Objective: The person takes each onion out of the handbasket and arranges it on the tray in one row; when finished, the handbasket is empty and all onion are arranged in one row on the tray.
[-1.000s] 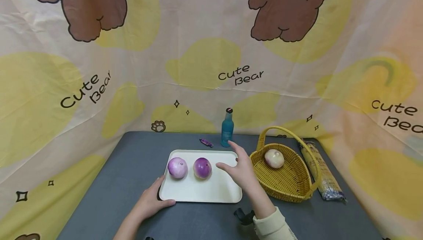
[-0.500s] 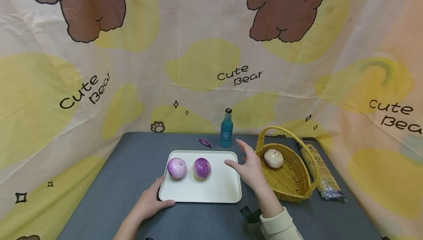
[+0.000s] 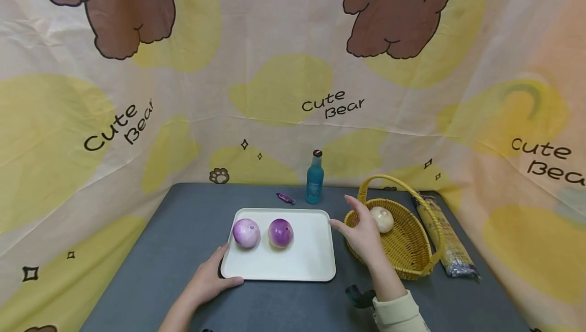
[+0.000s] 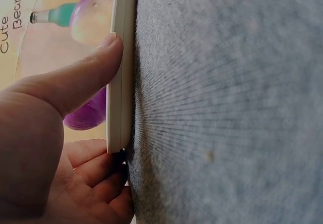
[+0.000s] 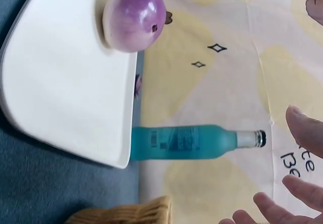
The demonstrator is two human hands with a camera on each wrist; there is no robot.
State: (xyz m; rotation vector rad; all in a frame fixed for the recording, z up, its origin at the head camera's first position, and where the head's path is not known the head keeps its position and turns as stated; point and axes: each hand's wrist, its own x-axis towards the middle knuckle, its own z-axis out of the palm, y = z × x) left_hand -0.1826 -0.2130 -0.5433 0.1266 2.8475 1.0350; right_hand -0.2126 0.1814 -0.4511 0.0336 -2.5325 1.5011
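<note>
Just beyond the open, empty right hand (image 3: 363, 233), a pale onion (image 3: 382, 218) is seen in the basket (image 3: 403, 261); the tray (image 3: 297, 261) is steadied by the left hand (image 3: 208, 281).

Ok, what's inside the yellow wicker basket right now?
One pale onion lies inside the basket. The right hand hovers at the near rim and covers part of the inside, so anything behind it cannot be seen.

Blue bottle (image 3: 314, 183) upright at table (image 3: 174, 230) rear; purple candy (image 3: 286, 198) just left; noodle packet (image 3: 444, 238) far right.
</note>
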